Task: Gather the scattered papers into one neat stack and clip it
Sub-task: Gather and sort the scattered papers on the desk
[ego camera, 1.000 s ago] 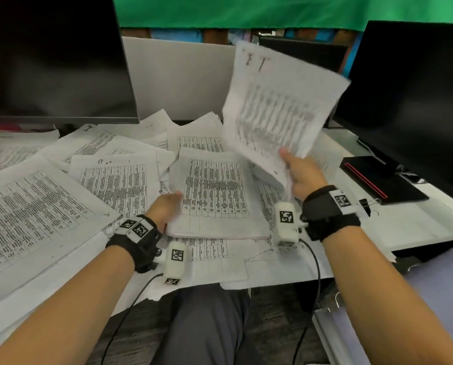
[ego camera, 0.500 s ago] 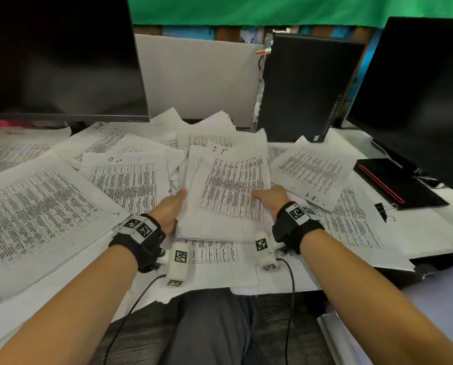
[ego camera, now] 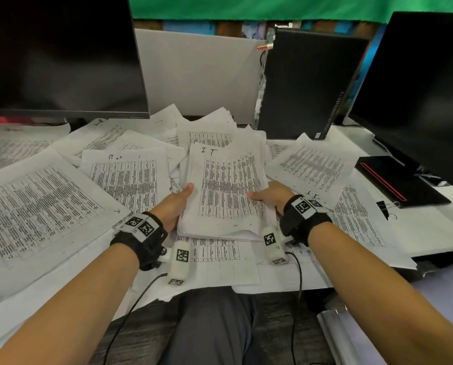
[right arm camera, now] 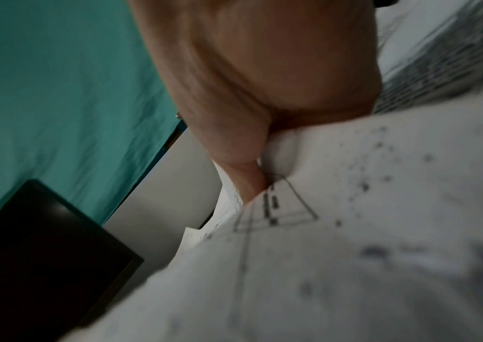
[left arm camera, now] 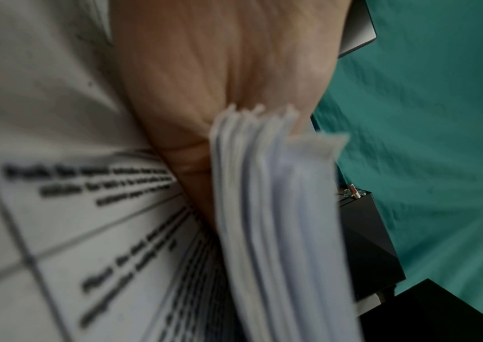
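A stack of printed papers [ego camera: 226, 191] marked "I.T" on top lies in the middle of the desk. My left hand [ego camera: 176, 204] grips its left edge, thumb on top; the left wrist view shows the sheet edges [left arm camera: 266, 208] pressed into my palm [left arm camera: 220, 81]. My right hand [ego camera: 268, 197] grips the right edge, thumb on the top sheet [right arm camera: 351, 196]. More printed sheets lie scattered at the left [ego camera: 35, 209], behind [ego camera: 125, 175] and at the right [ego camera: 314, 164]. A black binder clip [ego camera: 384, 208] lies on the desk at the right.
Dark monitors stand at the back left [ego camera: 56, 56] and right [ego camera: 425, 83]. A black computer case [ego camera: 307, 85] stands behind the papers. A black notebook with a red stripe [ego camera: 396, 180] lies by the clip. The desk's front edge [ego camera: 246, 287] is just above my lap.
My right hand brought the lifted sheet down onto the stack and now grips its right edge. The sheets sit more squarely than half a second ago. My left hand stayed at the left edge.
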